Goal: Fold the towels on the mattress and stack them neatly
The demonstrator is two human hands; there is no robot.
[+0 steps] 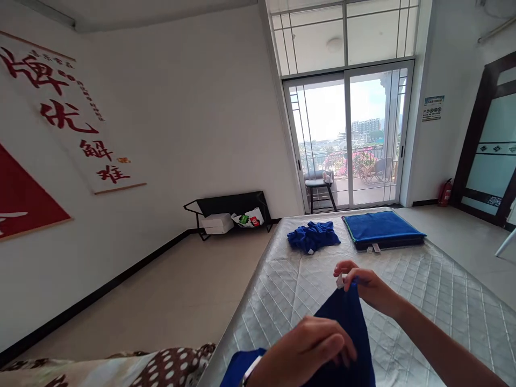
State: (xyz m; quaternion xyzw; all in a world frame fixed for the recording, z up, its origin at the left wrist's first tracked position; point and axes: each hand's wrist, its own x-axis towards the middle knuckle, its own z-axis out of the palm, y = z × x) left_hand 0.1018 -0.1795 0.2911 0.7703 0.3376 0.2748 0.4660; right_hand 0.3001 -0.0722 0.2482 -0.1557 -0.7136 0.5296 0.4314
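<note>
A dark blue cloth (342, 317) hangs from my right hand (360, 282), whose fingers pinch its upper corner beside a small white tag (339, 281). My left hand (310, 346) is lower and nearer to me, in front of the cloth, with its fingers curled against it; its fingertips are partly lost in shadow, so a grip cannot be made out. More blue cloth lies by the left wrist. Farther back on the silver quilted mattress (278, 290) lie a crumpled blue cloth (313, 236) and, right of it, a flat stack of folded blue cloths (382, 228).
Patterned bedding (161, 368) is at the bottom left. A black rack (229, 205) with white boxes (216, 223) and a bag stands by the wall. Beyond the mattress are sliding glass doors (349, 145), with a red fire extinguisher (445, 192) to their right.
</note>
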